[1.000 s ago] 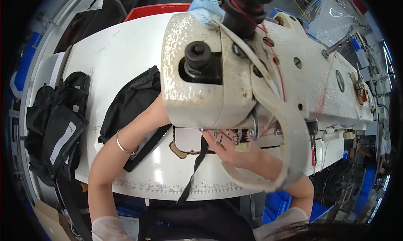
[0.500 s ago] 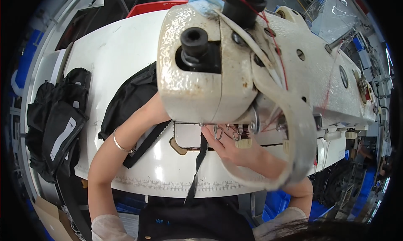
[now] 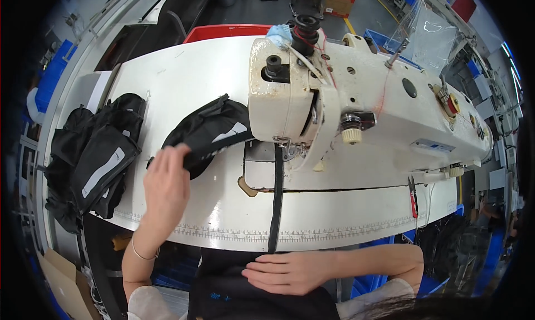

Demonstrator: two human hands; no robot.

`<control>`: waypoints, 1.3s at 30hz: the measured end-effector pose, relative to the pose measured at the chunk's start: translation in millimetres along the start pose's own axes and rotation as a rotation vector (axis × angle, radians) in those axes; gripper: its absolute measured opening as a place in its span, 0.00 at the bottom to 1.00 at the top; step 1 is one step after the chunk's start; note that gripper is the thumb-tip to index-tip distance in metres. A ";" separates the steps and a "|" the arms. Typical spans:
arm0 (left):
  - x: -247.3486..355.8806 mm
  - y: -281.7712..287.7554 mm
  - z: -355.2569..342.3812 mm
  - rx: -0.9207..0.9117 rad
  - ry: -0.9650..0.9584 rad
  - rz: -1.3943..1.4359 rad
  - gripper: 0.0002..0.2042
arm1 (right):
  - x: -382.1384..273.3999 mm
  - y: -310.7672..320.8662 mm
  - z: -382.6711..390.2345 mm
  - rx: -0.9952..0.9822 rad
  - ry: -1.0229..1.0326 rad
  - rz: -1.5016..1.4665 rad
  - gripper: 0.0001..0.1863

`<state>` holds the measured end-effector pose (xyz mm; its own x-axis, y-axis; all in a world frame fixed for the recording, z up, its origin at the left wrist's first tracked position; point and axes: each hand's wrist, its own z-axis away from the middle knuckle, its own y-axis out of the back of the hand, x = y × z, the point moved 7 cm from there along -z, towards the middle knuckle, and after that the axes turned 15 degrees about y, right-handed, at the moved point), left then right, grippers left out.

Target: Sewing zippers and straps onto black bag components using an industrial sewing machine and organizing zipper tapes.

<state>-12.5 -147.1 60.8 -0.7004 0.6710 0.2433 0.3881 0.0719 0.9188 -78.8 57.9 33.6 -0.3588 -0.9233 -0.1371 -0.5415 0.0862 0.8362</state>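
A black fabric piece [image 3: 203,125] with a pale grey patch lies left of the sewing machine [image 3: 278,108], its far end at the machine's needle area. A zipper [image 3: 223,146] runs along its near edge. My left hand [image 3: 167,189] is closed at the zipper's left end, fingers curled over it. From under the machine head a narrow black strap [image 3: 277,203] runs toward me and over the table's front edge. Just below the strap's near end my right hand [image 3: 292,271] lies over my dark apron, fingers stretched out, gripping nothing visible.
Several black fabric pieces [image 3: 103,158] with grey patches are heaped at the left of the white table [image 3: 223,225]. Red-handled snips [image 3: 413,197] lie at the right. A red bin [image 3: 228,32] stands behind the table, and a cardboard box [image 3: 69,281] sits at lower left.
Both hands have come out from beside the needle area: the left toward the left and nearer, the right down to my lap. The strap now lies straighter. The view has moved back from the machine.
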 end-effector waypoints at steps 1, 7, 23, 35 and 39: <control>0.7 18.9 -11.6 0.057 0.030 0.173 0.13 | 2.9 13.4 -0.9 0.164 0.102 0.008 0.17; 44.3 59.7 -65.7 -0.306 0.034 0.252 0.11 | 133.5 15.9 12.2 0.416 -0.507 0.277 0.16; 59.7 -2.4 -25.3 -0.148 -0.421 0.283 0.16 | 121.2 7.5 -17.5 0.317 -0.321 0.463 0.08; 92.7 -8.8 13.5 -0.046 -0.506 0.094 0.14 | 105.0 -20.4 -8.0 0.212 -0.473 0.179 0.14; 103.0 -43.5 12.4 -0.119 -0.517 0.110 0.08 | 120.7 -73.9 -10.6 -0.307 -0.678 -0.536 0.25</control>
<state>-94.2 -72.0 42.1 -0.2617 0.9477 0.1827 0.3505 -0.0831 0.9329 -74.0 -63.9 -39.2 -0.5397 -0.3857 -0.7483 -0.5730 -0.4829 0.6622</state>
